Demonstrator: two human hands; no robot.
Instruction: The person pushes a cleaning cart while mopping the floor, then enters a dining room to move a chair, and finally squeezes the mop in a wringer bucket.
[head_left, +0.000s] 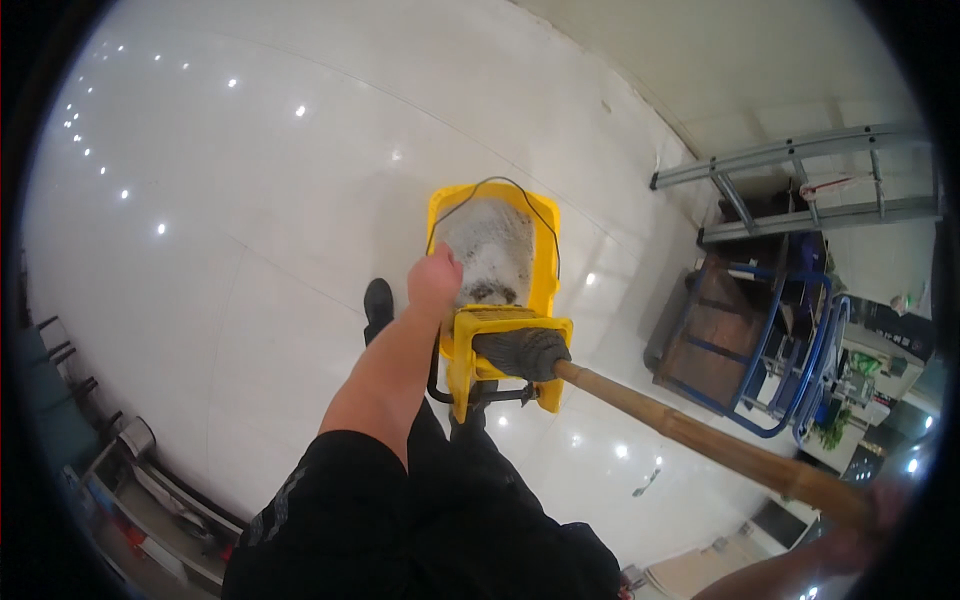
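Observation:
A yellow mop bucket (545, 225) with grey, foamy water (492, 240) stands on the floor in front of me. On its near end sits a yellow wringer (460, 375), with the grey mop head (520, 352) resting in it. The mop's bamboo handle (680, 425) slants to the lower right, where my right hand (870, 520) is closed around its end in shadow. My left hand (435, 280) is a fist by the bucket's left rim. A black wringer lever (434, 380) runs up toward it, partly hidden by my forearm; the fist appears to grip it.
A metal ladder (790, 150) leans along the wall at the far right. Below it are a blue-framed trolley (770, 345) and cluttered goods. Shelving or racks (150, 490) line the lower left. My shoe (378, 300) is beside the bucket on glossy white tile (250, 200).

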